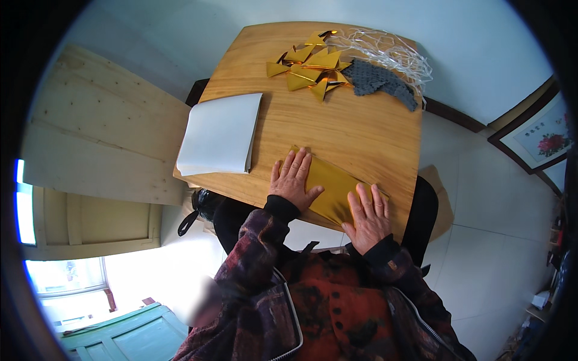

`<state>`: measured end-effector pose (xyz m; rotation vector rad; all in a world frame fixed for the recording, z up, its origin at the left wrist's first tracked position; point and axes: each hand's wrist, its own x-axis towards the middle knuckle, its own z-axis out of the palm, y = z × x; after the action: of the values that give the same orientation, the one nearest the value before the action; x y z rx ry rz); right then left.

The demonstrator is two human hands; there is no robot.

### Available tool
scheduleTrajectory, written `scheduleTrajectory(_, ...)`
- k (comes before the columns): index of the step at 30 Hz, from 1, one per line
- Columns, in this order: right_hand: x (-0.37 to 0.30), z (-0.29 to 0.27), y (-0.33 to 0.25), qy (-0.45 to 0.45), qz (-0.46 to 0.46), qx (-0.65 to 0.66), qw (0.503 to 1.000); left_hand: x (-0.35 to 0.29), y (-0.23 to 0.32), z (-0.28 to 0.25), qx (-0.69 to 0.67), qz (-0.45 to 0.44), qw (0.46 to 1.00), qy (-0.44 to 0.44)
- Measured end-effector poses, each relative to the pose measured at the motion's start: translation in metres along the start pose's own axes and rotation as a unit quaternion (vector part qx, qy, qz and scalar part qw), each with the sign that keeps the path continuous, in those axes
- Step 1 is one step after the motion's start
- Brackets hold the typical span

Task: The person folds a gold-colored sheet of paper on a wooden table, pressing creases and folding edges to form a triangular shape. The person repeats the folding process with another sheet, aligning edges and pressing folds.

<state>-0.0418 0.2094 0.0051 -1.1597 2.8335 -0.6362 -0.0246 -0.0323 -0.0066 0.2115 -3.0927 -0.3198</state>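
Observation:
A sheet of shiny gold paper (pixel 335 188) lies at the near edge of the wooden table, longer than it is wide and apparently folded. Flat on its left end rests my left hand (pixel 293 178), fingers stretched out and pointing away from me. My right hand (pixel 369 218) presses on the right end, its fingers spread a little. Neither hand grips anything. Parts of the paper under both palms are hidden. To the left of my left hand sits a stack of white sheets (pixel 220 133), its edges slightly fanned.
Several folded gold paper triangles (pixel 308 65) are heaped at the table's far side. Beside them lie a dark grey knitted cloth (pixel 376 79) and a tangle of clear plastic strands (pixel 391 53). A wooden board (pixel 108 120) leans left of the table (pixel 361 129); a framed flower picture (pixel 545 135) stands at right.

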Motion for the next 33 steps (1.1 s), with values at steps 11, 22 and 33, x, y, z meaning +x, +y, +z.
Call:
scheduleTrajectory(11, 0.004, -0.006, -0.001, -0.027, 0.014, 0.026, 0.999, -0.003, 0.0, -0.003, 0.009, 0.004, 1.0, 0.009)
scheduleTrajectory(22, 0.0, -0.001, 0.001, 0.026, 0.041, 0.075, 0.996, 0.001, -0.004, 0.004, 0.02, 0.027, 0.999, 0.032)
scheduleTrajectory(33, 0.014, 0.02, -0.036, -0.026, -0.008, 0.046, 0.999, 0.001, -0.008, 0.007, 0.037, 0.048, 0.997, 0.054)
